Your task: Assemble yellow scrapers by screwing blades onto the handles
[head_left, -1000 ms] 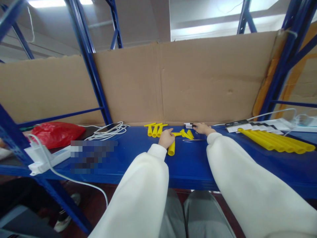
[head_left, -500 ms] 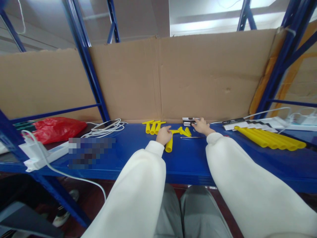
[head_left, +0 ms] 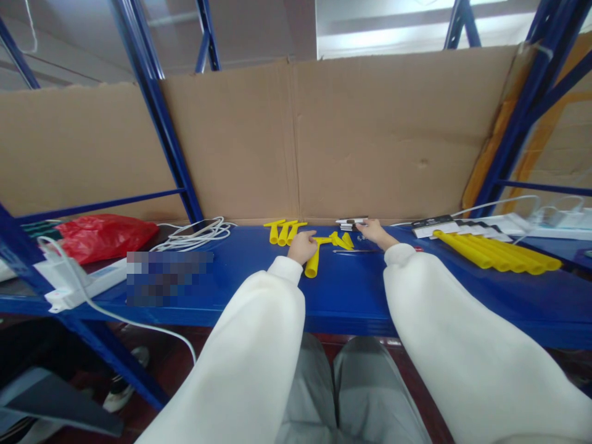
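Note:
My left hand (head_left: 301, 248) is closed at the left end of a yellow T-shaped piece (head_left: 312, 264), whose wide tube points toward me. Farther back, the fingers of my right hand (head_left: 375, 234) are pinched at the right end of a slim black-and-white piece (head_left: 346, 221). Similar small pieces (head_left: 345, 227) lie just below it. Between my hands are small yellow parts (head_left: 346, 240) and a thin metal rod (head_left: 354, 251). Three yellow T-shaped pieces (head_left: 283, 234) stand in a row to the left of my left hand.
Several yellow tubes (head_left: 497, 253) with black-and-white cards (head_left: 435, 227) lie on the right. Coiled white cable (head_left: 203, 234), a red bag (head_left: 106, 238) and a power strip (head_left: 69, 296) are on the left. Cardboard (head_left: 370, 135) lines the back of the blue table (head_left: 259, 296).
The fingers of my right hand were spread over the black-and-white pieces and are now pinched together at one. My left hand stays by the yellow T-shaped piece. The view has tilted slightly.

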Available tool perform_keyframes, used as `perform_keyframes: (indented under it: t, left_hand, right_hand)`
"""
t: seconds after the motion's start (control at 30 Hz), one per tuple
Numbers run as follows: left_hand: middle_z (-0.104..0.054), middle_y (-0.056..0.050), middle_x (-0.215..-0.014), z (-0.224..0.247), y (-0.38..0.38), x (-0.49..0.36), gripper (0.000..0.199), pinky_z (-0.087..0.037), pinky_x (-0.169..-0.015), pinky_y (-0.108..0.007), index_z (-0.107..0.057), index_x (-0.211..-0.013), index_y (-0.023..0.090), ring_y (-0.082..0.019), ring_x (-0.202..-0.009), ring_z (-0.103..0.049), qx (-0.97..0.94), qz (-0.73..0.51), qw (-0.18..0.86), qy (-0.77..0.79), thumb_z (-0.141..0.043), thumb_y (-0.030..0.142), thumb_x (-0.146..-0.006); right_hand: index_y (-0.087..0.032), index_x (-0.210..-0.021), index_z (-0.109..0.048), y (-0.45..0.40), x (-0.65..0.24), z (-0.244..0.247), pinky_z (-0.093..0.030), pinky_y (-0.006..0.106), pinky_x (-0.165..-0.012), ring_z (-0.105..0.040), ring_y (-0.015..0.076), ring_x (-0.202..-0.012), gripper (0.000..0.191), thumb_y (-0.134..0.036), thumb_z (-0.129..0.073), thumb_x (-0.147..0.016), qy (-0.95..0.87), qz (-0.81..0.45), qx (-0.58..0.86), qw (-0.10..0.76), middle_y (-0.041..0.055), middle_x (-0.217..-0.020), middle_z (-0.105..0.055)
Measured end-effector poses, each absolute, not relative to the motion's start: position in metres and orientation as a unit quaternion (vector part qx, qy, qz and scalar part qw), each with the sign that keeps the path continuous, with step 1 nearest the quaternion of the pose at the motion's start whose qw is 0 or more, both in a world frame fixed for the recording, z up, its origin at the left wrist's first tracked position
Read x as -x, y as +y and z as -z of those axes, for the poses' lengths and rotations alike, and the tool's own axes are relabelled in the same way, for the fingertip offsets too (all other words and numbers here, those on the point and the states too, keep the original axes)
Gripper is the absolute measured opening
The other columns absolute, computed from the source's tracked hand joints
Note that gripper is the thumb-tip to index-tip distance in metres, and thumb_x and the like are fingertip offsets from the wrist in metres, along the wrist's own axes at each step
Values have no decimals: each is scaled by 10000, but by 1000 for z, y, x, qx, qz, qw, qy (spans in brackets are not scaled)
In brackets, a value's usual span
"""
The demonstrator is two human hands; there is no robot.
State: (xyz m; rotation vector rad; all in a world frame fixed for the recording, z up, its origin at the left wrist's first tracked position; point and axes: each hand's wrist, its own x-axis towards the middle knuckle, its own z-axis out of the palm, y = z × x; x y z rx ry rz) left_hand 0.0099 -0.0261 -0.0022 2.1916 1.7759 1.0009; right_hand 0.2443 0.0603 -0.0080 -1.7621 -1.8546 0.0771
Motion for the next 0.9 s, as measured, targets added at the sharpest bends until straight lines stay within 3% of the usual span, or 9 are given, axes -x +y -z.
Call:
perform_keyframes:
  t: [0.2,0.33,0.47,0.77,0.9]
  left_hand:
    - [-684,-74,-1268,6,-21,-9,445,-444,-1065,-246,-684,-1252,133,-189,-1205,-622,-726,-344,77,590,-463,49,-875]
    - [-680,-81,-1274,6,-20,-9,442,-446,-1063,-244,-688,-1246,122,-192,-1196,-627,-728,-347,80,586,-464,51,-872]
    - [-685,-74,-1268,6,-20,-9,438,-440,-1065,-233,-693,-1239,128,-184,-1202,-622,-730,-343,76,587,-469,59,-868]
    - [-698,-65,-1249,6,-19,-9,421,-431,-1069,-235,-699,-1224,146,-176,-1202,-618,-737,-330,67,587,-475,98,-870]
    - [-696,-127,-1234,7,-21,-6,480,-469,-1023,-289,-636,-1298,108,-243,-1162,-642,-716,-306,73,623,-594,337,-878]
  right_hand:
    - [-68,-1109,-694,43,-235,3,-520,314,-846,-678,239,-970,310,-221,-554,-880,-602,-152,668,411,168,-1083,-719]
    - [-105,-1010,-700,37,-230,4,-520,277,-833,-668,203,-988,219,-192,-585,-845,-551,-263,622,489,139,-1076,-723]
    - [-141,-961,-689,36,-225,4,-520,279,-842,-645,194,-1056,178,-194,-586,-826,-534,-354,574,510,119,-1105,-716]
    - [-159,-969,-677,33,-229,1,-533,304,-836,-659,185,-999,198,-171,-587,-793,-501,-343,560,564,98,-1028,-726]
    - [-179,-913,-660,27,-233,-3,-543,286,-837,-675,181,-982,167,-137,-583,-770,-482,-333,537,607,67,-955,-728]
